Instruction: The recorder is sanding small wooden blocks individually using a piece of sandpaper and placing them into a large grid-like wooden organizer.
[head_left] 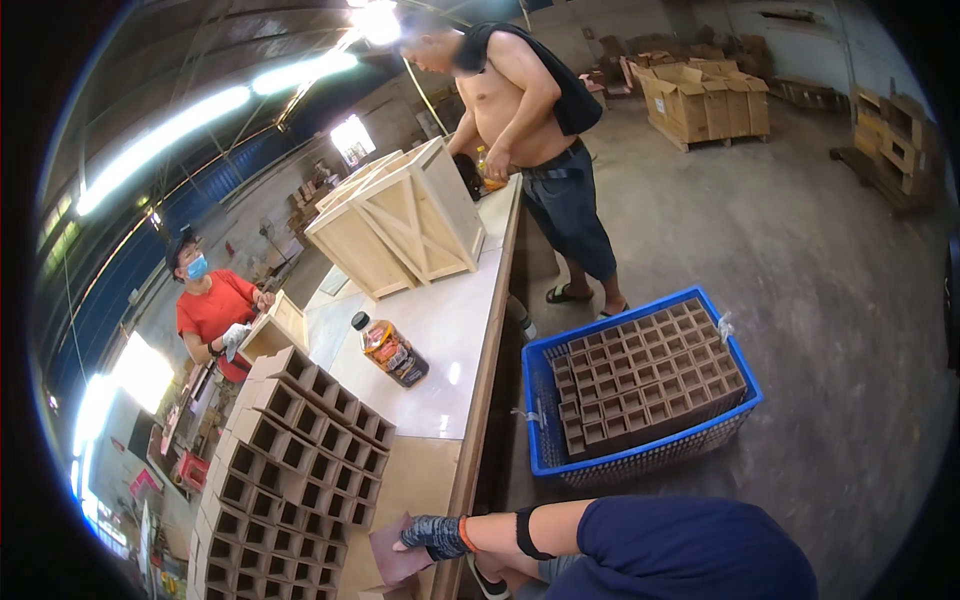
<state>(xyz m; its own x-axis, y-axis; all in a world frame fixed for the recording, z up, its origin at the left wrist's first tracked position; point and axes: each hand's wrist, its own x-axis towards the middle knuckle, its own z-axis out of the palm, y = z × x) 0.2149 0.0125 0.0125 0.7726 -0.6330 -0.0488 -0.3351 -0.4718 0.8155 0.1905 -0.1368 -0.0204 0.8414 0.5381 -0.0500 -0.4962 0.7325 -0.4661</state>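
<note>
Right hand [436,537] at six o'clock, on the reddish sheet [393,560]; finger grip cannot be told from here. Advise even pressure, away from the grid [285,487], seven o'clock.

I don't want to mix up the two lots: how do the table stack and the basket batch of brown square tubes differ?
The table stack stands unboxed on the table; the basket batch sits inside the blue basket. The table stack's openings seem to face sideways, the basket batch's upward. The lower picture edge cuts off the table stack, while the basket batch shows whole from above. Both are brown, square-holed and packed in rows.
</note>
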